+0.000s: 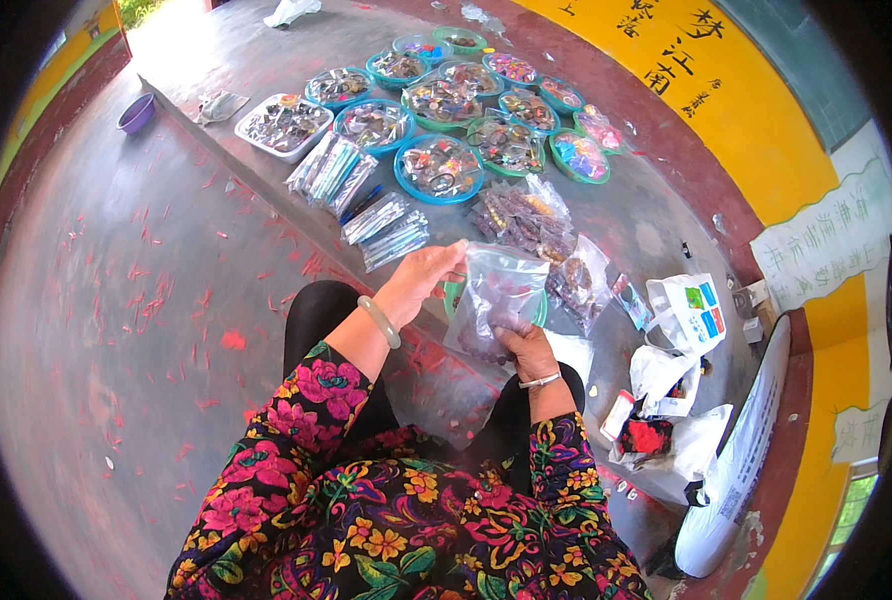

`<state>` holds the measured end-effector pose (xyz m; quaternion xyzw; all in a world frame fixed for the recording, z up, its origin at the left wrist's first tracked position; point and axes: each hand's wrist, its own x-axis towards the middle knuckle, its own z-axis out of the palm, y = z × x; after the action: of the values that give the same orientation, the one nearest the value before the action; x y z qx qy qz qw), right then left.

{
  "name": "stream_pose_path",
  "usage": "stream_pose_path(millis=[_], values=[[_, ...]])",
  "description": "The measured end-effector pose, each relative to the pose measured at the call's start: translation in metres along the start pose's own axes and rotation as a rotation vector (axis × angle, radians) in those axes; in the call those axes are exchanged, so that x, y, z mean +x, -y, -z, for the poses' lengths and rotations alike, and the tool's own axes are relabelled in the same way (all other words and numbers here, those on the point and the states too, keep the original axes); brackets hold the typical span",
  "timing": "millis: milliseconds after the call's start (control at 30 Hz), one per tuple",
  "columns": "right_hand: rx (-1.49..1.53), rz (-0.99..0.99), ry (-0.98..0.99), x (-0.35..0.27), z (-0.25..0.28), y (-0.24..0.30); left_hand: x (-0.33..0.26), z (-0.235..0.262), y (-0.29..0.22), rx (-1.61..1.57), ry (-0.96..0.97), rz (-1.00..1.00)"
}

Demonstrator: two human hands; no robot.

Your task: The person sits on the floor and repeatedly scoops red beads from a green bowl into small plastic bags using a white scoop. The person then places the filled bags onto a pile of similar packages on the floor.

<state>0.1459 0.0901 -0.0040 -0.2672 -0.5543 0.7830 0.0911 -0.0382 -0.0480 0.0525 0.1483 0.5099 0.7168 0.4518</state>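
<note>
A clear plastic bag [506,272] is stretched between my hands above my lap. My left hand [432,272], with a pale bangle at its wrist, pinches the bag's upper left corner. Lower down, my right hand [528,352] has its fingers closed on the bag's right side, with the thumb on the front. Something dark shows faintly in the bag's lower part; I cannot make out what. A green basket [453,296] is partly hidden behind the bag. Beyond it lie clear packs of brownish beads [522,220] on the floor.
Several round baskets [439,170] of small packed items fill the floor ahead, with a white tub [284,127] at their left. Bundles of slim packets [332,172] lie nearer. White plastic bags [681,312] stand at the right, by a yellow wall [746,90]. A purple basin [137,114] sits far left.
</note>
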Motion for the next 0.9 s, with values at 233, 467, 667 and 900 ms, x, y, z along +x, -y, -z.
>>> stream_pose_path(millis=[233,467,667,900], values=[[0.281,-0.037,-0.015,-0.001,-0.003,0.008,0.007,0.002,0.035,0.388,0.208,0.175],[0.254,-0.126,-0.016,0.007,0.013,-0.007,0.018,0.004,0.04,0.495,0.046,0.162],[0.265,-0.11,-0.08,0.01,0.026,0.002,0.015,-0.001,0.035,0.508,-0.07,0.129],[0.341,-0.055,-0.209,0.039,0.096,0.018,0.014,-0.005,0.035,0.543,0.024,0.116]])
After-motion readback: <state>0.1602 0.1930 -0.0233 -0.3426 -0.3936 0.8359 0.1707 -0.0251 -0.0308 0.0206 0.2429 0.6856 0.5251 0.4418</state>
